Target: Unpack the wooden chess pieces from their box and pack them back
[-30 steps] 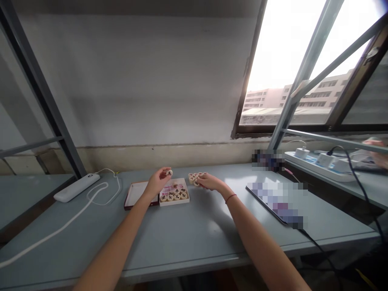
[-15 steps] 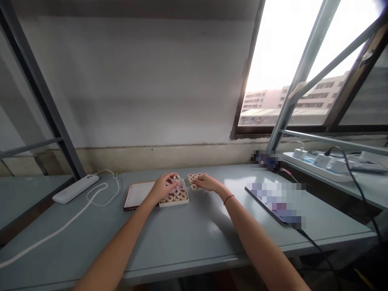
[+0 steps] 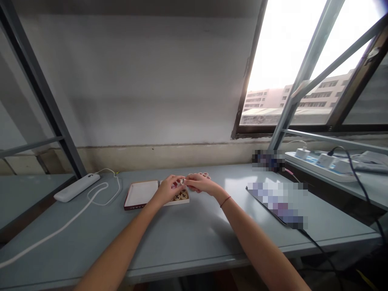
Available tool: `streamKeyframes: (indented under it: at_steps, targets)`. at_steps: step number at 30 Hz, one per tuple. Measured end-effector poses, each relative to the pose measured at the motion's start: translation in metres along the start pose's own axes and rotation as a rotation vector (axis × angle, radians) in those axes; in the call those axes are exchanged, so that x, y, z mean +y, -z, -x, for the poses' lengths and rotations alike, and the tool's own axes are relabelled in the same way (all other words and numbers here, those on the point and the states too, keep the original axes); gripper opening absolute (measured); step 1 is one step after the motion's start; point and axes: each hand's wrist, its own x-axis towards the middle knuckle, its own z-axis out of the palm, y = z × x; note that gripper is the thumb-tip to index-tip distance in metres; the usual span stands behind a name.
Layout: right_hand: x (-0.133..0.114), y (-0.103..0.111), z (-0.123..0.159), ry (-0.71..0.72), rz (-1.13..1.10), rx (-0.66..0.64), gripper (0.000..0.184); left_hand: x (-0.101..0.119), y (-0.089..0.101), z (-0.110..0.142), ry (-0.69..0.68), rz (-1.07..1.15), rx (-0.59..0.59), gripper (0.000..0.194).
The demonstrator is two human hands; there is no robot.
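Observation:
My left hand [image 3: 170, 190] is above the open box [image 3: 186, 201], its fingers closed on a round Chinese chess piece [image 3: 182, 182]. From the other side, the fingertips of my right hand [image 3: 200, 183] meet that same piece, pinched together at its edge. Inside the box lie other Chinese chess pieces [image 3: 177, 197], dark characters facing up; my left hand covers part of them. Behind my right hand, more pieces with red characters [image 3: 206, 176] sit on the desk, partly hidden.
The box lid [image 3: 141, 195] lies open-side up left of the box on the grey desk [image 3: 194, 238]. A white power strip [image 3: 77, 188] and its cable are at the left. A blurred flat object [image 3: 275, 204] lies to the right, with a dark cable. Metal frame posts flank the desk.
My right hand has moved left from the pieces on the desk to my left hand. My left hand has shifted slightly right with its piece, and the fingertips now meet over the box.

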Motion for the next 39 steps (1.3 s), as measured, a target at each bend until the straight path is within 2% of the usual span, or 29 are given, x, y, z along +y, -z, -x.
streamKeyframes:
  at_steps: [2,5,8,11,14,21,24,29,39]
  targets:
    - [0.004,0.002,-0.002,0.006,-0.045,-0.010,0.035,-0.001,0.002,-0.001,0.003,-0.031,-0.017,0.038]
    - [0.012,0.013,-0.003,-0.017,-0.030,0.075,0.039,-0.006,0.012,-0.002,0.050,-0.171,-0.021,0.044]
    - [0.021,0.025,-0.002,-0.126,0.079,0.140,0.041,-0.016,0.028,-0.002,0.099,-0.392,-0.018,0.042]
    - [0.030,0.031,-0.003,-0.267,0.200,0.117,0.041,-0.028,0.040,-0.001,0.199,-0.513,-0.125,0.041]
    - [0.037,0.031,-0.008,-0.316,0.290,0.115,0.040,-0.034,0.045,-0.001,0.254,-0.567,-0.209,0.039]
    - [0.045,0.030,-0.014,-0.315,0.451,0.139,0.038,-0.034,0.042,-0.001,0.241,-0.574,-0.227,0.035]
    - [0.044,0.032,-0.011,-0.310,0.512,0.155,0.043,-0.038,0.038,-0.002,0.222,-0.572,-0.219,0.032]
    - [0.045,0.031,-0.010,-0.162,0.672,0.159,0.051,-0.046,0.034,-0.001,0.188,-0.561,-0.200,0.030]
    - [0.045,0.018,-0.015,-0.116,0.791,0.181,0.034,-0.044,0.032,-0.003,0.216,-0.576,-0.134,0.035]
